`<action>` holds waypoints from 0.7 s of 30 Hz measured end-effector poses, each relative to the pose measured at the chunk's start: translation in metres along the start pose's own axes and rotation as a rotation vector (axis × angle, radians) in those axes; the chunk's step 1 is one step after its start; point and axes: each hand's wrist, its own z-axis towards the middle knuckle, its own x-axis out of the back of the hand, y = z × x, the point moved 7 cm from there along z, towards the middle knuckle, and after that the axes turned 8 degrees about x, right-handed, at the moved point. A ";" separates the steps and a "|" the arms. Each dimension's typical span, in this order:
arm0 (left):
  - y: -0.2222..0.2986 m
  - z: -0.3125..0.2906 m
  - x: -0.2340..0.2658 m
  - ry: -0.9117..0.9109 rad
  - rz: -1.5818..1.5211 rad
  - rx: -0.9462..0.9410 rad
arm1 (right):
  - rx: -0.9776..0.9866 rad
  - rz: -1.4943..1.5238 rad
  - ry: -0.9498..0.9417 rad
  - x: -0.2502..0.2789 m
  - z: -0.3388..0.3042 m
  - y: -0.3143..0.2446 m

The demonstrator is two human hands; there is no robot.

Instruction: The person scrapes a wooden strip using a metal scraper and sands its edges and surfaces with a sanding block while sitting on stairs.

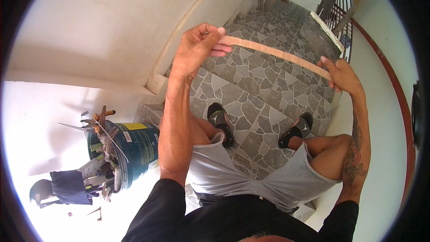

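Note:
A thin, narrow, light-brown strip that looks like wood (277, 53) spans the space in front of me, above the stone-patterned steps. Its left end is pinched between the thumb and bent forefinger of my left hand (199, 45), with the lower fingers stretched past it. At the other end, my right hand (344, 75) closes on the strip, thumb on top. The strip slopes down toward the right and appears slightly bowed. Behind my right hand is a dark grey panel with a thick white edge (328, 31); whether they touch I cannot tell.
A dark green bucket (142, 150) packed with hand tools stands at my left, beside a dark cloth (71, 188). Grey stone-patterned steps (244, 78) lie beneath my sandalled feet. A cream wall (98, 22) borders the left, and a metal railing (342, 6) the far right.

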 end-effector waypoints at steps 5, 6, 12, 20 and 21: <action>0.000 -0.001 0.000 0.059 -0.012 0.030 | 0.002 0.008 -0.014 -0.001 0.001 0.003; 0.000 -0.001 0.001 0.069 -0.036 0.038 | 0.011 0.016 -0.013 -0.001 0.001 0.003; 0.001 0.000 0.002 -0.001 -0.132 -0.007 | 0.002 0.001 -0.011 0.000 0.000 -0.001; 0.001 0.001 -0.001 0.017 -0.058 -0.017 | 0.062 0.011 0.094 0.003 0.001 -0.002; 0.000 0.001 -0.001 0.016 -0.073 -0.012 | 0.096 -0.005 0.150 0.005 0.001 -0.007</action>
